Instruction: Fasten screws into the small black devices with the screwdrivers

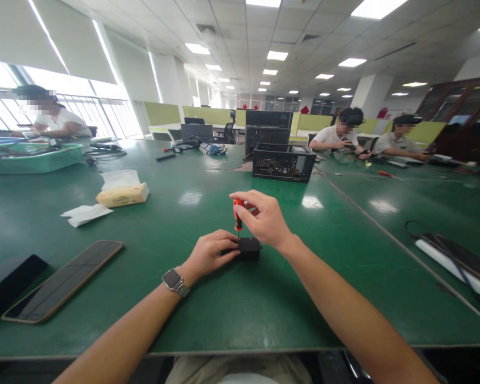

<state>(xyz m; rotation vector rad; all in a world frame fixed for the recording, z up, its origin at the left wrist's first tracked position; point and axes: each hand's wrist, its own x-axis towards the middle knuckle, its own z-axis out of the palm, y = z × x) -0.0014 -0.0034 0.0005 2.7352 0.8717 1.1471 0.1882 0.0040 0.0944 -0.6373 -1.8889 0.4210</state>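
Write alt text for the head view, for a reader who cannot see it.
A right hand holds an orange screwdriver upright on a small black box, which the left hand steadies on a green table. A phone lies nearby.

Our right hand (265, 220) holds an orange screwdriver (237, 220) upright, tip down on a small black box (250, 248). Our left hand (209, 254) grips the box's nine o'clock side.
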